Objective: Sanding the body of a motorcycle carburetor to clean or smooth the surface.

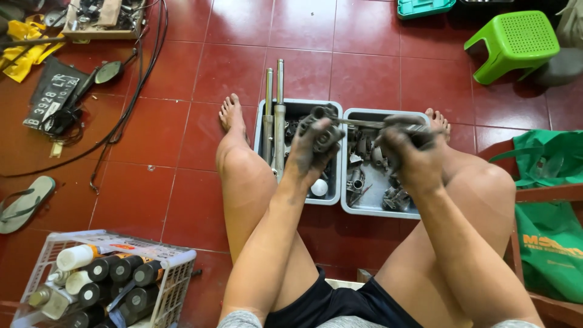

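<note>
My left hand (313, 150), smeared with grease, grips a dark round metal engine part (323, 124) held above the left grey tray (300, 199). My right hand (412, 155), also dirty, is closed on the handle of a metal tool (370, 123) whose shaft reaches left to that part. Both hands hover between my bare knees over the two trays. The right grey tray (355, 209) holds several small metal parts. Two long metal fork tubes (274, 115) lie along the left tray's left side.
A white plastic basket (173, 276) with spray cans and bottles stands at lower left. A sandal (24, 203), cables and a licence plate lie at left. A green stool (513, 45) is at upper right, green bags (549, 243) on a wooden frame at right.
</note>
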